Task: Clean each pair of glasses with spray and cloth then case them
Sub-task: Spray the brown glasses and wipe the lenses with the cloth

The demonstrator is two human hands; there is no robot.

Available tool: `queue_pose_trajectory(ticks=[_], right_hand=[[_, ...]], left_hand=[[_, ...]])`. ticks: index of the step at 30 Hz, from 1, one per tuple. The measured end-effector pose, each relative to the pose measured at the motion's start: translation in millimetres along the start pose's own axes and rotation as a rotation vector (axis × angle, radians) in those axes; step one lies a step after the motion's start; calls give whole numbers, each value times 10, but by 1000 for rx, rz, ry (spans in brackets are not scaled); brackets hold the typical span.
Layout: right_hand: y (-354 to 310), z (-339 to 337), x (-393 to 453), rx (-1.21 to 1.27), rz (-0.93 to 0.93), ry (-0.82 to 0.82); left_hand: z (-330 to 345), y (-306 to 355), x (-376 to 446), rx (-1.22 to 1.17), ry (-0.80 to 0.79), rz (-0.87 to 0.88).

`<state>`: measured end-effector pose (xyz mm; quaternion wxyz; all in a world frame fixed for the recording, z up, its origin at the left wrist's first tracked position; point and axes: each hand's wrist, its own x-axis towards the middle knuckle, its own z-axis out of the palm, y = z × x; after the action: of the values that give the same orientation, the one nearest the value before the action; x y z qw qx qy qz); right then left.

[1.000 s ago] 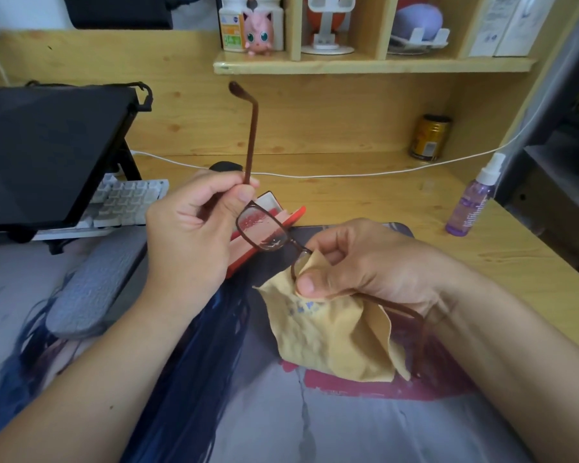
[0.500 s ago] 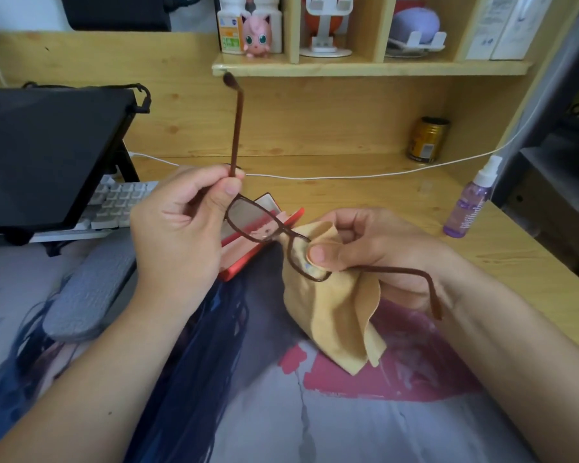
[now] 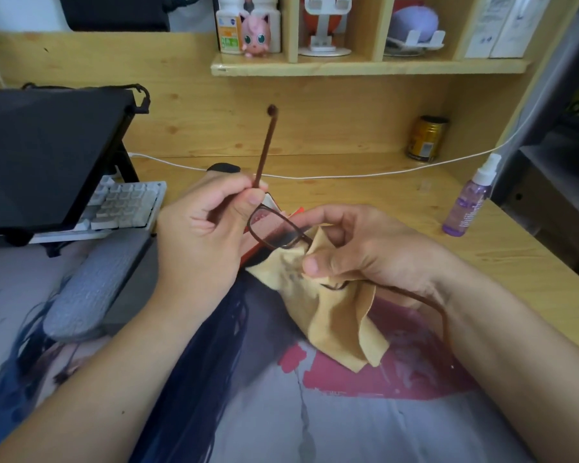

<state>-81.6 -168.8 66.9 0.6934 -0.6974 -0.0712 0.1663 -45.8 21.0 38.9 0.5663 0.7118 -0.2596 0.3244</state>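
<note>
My left hand (image 3: 201,238) pinches the thin brown plastic-framed glasses (image 3: 274,228) at the hinge end between thumb and forefinger, one temple arm rising straight above the pinch. My right hand (image 3: 358,252) pinches the soft tan cleaning cloth (image 3: 335,315) around the nearer lens, thumb in front, fingers behind; the other temple arm trails back under that wrist. Loose cloth hangs below the pinch, its lowest corner close above the printed desk mat (image 3: 348,412).

Just behind the free lens lies a red glasses case (image 3: 248,253), mostly hidden by my left hand.

Well right of the grip, the small purple spray bottle (image 3: 468,202) stands upright on the wooden desk (image 3: 365,192).

Risks, as I judge them: both hands hold the frame at opposite ends, so hard rubbing could twist the bridge or strain the hinge. The upright temple arm could swing. A thumb slipping off the cloth would smear the lens.
</note>
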Motion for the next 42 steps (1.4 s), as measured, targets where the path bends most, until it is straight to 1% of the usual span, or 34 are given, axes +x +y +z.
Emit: queue_pose_trajectory(ticks=[3, 7, 10, 12, 15, 17, 19, 23, 26, 31, 35, 37, 39, 42], right_hand=[[-6, -53, -15, 58, -4, 67], [4, -57, -18, 132, -12, 34], [12, -84, -10, 121, 17, -3], [11, -94, -18, 25, 72, -50], [10, -63, -39, -78, 161, -217], [23, -28, -52, -121, 182, -247], [35, -1, -47, -151, 148, -210], [41, 15, -20, -59, 66, -132], [52, 41, -32, -54, 28, -86], [31, -76, -6, 103, 19, 77], [65, -18, 18, 147, -20, 109], [80, -8, 36, 166, -41, 143], [81, -86, 56, 167, -66, 215], [37, -328, 77, 208, -97, 406]], left_hand=[[-37, -7, 23, 15, 16, 26], [-91, -46, 41, 50, 60, 53], [-142, -62, 58, 69, 80, 72], [-149, -67, 67, 72, 80, 79], [-103, -56, 50, 73, 48, 81], [-70, -50, 31, 56, 17, 70], [-57, -58, 23, 57, 3, 53], [-19, -63, -11, -1, -35, -17], [20, -37, -29, 1, -60, -34], [-32, -55, -4, -29, -19, -36], [-91, -88, 27, 14, 55, 1], [-119, -102, 33, 25, 58, 24], [-135, -100, 33, 41, 52, 55], [-176, -135, 64, 25, 96, 29]])
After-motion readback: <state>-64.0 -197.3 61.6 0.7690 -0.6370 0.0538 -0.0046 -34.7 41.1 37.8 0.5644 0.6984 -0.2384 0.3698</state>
